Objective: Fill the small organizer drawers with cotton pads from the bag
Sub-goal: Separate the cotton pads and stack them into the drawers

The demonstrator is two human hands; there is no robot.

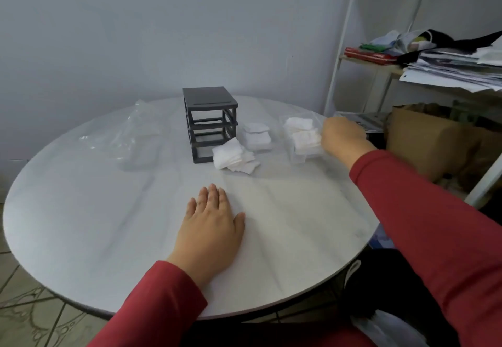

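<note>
A dark grey organizer frame (pixel 210 122) stands at the back middle of the round white table (pixel 108 224), its three slots empty. A loose pile of white cotton pads (pixel 233 157) lies at its right foot. Right of that sits a clear drawer (pixel 256 137) with pads in it. Farther right are two more clear drawers with pads (pixel 301 136). My right hand (pixel 343 136) grips the right side of the nearer one of these. My left hand (pixel 210 227) rests flat on the table, fingers straight. A crumpled clear plastic bag (pixel 133 136) lies left of the frame.
A white metal shelf (pixel 342 56) stands right of the table with stacked papers (pixel 451 69), cloths and a red packet. A brown paper bag (pixel 434 140) sits beside the table's right edge. The floor below is tiled.
</note>
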